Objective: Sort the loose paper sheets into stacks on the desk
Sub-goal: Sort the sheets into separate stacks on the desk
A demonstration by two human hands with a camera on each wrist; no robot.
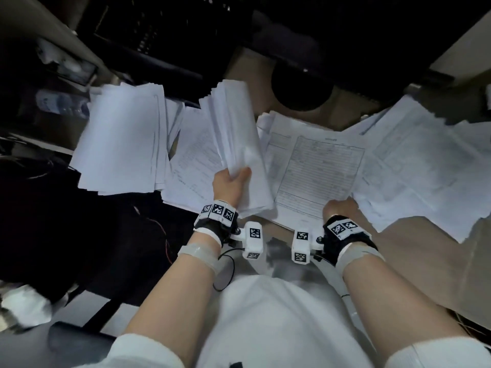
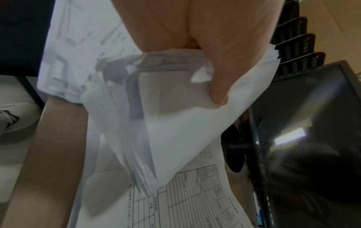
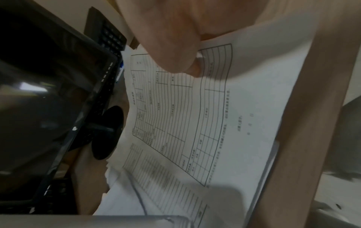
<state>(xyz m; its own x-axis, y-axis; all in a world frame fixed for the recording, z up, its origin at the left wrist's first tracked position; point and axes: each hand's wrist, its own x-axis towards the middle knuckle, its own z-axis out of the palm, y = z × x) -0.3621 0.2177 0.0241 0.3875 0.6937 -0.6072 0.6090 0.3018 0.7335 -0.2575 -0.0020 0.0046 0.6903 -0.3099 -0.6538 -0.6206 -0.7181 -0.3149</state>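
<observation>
At the far left, a stack of blank white paper sheets (image 1: 119, 139) lies on the tan wooden desk (image 1: 414, 261), overhanging its left edge. Just right of it, the left hand (image 1: 229, 183) grips a thick bundle of white sheets (image 1: 236, 144), lifted and tilted, thumb (image 2: 216, 86) clamped on top and fingers hidden beneath. Right of that, a printed form sheet with a ruled table (image 1: 316, 176) tops the middle pile; the right hand (image 1: 338, 208) pinches its near right corner. Farther right, loose printed sheets (image 1: 414, 166) spread out. A dark monitor (image 3: 39, 100) stands beyond.
</observation>
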